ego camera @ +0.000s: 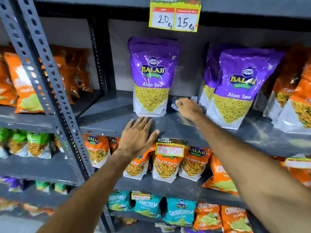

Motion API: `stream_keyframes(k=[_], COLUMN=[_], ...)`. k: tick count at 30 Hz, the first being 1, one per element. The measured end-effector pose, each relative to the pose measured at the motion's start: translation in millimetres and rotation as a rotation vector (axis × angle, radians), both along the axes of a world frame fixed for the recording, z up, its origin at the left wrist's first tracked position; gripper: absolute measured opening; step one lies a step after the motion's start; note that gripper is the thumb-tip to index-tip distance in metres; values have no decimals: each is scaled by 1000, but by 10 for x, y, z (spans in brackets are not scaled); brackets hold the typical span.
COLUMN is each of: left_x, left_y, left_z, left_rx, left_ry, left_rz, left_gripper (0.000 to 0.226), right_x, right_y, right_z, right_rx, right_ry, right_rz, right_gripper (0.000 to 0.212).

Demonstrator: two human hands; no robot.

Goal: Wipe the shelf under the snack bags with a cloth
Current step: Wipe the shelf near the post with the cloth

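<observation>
Wiping between the two purple Aloo Sev bags (151, 76), my right hand (188, 109) closes on the blue cloth (175, 102), pressed to the grey shelf (176, 125). My left hand (138, 137) lies open and flat at the shelf's edge. Best technique, I judge: firm strokes drawing dust forward, clear of the bags.

Dark grey metal racking fills the frame, with a perforated upright (50, 91) slanting down the left. Behind the tiers a plain grey back panel (190, 47) shows at upper centre. Lighting is dim and even.
</observation>
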State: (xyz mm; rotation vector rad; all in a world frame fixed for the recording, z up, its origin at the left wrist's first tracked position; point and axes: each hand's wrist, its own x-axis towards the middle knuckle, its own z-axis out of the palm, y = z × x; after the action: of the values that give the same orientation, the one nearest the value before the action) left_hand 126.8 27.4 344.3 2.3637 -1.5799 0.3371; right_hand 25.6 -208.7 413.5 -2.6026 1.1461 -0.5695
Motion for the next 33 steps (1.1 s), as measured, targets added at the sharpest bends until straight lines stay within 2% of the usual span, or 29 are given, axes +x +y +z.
stream_keyframes(k=[6,10,14,18,21,25,29,33], left_x=[1,7,7,28,37,34,29,10], left_y=[-15,-24,-27,-32,-32,-34,-29,-14], left_z=[-15,-9,1,3,-3,0,3,32], left_rx=[9,23,43,52,54,50,53,65], left_ry=[-38,-29,-14,-9,-17,-8,-8,8], left_rz=[18,27,30,35,39,34,28,16], left_gripper=[76,76,76,76,76,77,78,81], right_x=[467,844,984,1054,1072,944,567,306], right_y=[-584,-994,-1161,-1290,-1352,-1167,-572,-320], right_z=[33,-2,-36,-132,-232,-267,-55,-72], right_rx=[48,126,142,139,136,94,64,33], right_ry=[-18,48,68,202,231,235,224,191], right_rz=[-76,-82,-102,-75,-55,-15,64,55], right_gripper=[40,49,49,54,57,46,37,36])
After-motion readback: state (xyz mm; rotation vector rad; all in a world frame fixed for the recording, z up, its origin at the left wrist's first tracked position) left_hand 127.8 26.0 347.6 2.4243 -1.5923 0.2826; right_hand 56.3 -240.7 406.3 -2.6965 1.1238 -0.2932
